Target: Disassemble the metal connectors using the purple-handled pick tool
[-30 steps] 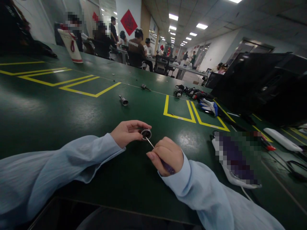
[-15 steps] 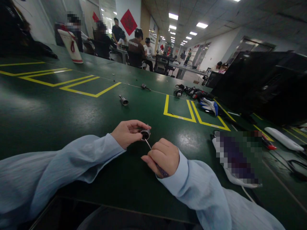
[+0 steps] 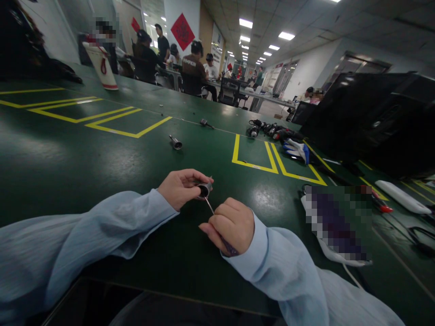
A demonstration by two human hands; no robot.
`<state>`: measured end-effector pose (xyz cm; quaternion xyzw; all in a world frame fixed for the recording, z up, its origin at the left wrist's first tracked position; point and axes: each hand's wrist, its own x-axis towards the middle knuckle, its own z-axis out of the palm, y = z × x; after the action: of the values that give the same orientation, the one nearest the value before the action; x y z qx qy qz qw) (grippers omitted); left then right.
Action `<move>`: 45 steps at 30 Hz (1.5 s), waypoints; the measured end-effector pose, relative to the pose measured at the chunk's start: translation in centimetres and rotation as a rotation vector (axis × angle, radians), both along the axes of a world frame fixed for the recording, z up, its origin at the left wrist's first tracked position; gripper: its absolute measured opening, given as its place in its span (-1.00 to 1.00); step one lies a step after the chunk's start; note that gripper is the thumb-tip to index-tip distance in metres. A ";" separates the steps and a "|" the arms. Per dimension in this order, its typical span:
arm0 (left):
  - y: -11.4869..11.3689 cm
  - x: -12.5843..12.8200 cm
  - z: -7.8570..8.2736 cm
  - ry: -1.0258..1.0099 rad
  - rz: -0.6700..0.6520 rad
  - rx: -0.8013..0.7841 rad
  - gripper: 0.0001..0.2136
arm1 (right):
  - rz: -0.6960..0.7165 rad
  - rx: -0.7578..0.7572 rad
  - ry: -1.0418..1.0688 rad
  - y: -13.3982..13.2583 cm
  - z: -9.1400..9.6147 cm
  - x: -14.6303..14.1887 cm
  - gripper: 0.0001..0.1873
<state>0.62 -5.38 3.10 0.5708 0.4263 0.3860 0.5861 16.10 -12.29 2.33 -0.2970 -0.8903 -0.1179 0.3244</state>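
Note:
My left hand (image 3: pixel 181 188) rests on the green table (image 3: pixel 68 158) and pinches a small round metal part (image 3: pixel 204 189) between thumb and fingers, its open end turned to the right. My right hand (image 3: pixel 231 225) is closed round the dark purple handle of a thin screwdriver (image 3: pixel 217 222). The tool's slim shaft slants up and left, and its tip reaches into the metal part. Both forearms, in light blue sleeves, lie on the table near its front edge.
A small metal cylinder (image 3: pixel 176 143) and another small part (image 3: pixel 204 122) lie farther back. Dark tools (image 3: pixel 268 130), a white and blue glove (image 3: pixel 297 150) and a big black case (image 3: pixel 374 122) are at the right. A white object (image 3: pixel 336 256) lies close right. Several people sit behind.
My left hand has tilted the metal part so its opening faces more sideways. My right hand has slid slightly left and down with the screwdriver.

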 end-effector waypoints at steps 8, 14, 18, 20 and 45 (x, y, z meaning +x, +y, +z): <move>-0.1 0.0 0.0 0.001 -0.021 0.027 -0.81 | -0.003 0.001 0.004 0.1 -0.1 -0.1 -0.61; 0.0 -0.1 -0.3 -0.007 -0.020 0.041 -0.80 | -0.009 0.007 -0.011 0.1 0.0 -0.2 -0.61; -0.1 -0.1 -0.3 -0.013 -0.017 0.045 -0.82 | -0.013 0.010 -0.008 0.0 0.0 -0.3 -0.62; -0.1 -0.1 -0.2 -0.012 -0.014 0.042 -0.82 | -0.021 0.011 -0.004 0.0 0.0 -0.3 -0.63; 0.3 -0.3 -0.3 -0.037 -0.043 -0.059 -0.77 | -0.278 -0.890 0.859 0.0 2.5 1.2 -0.50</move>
<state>0.30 -5.09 2.80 0.5548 0.4142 0.3713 0.6187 17.33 -12.27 4.83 -0.5371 -0.5976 0.3522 0.4800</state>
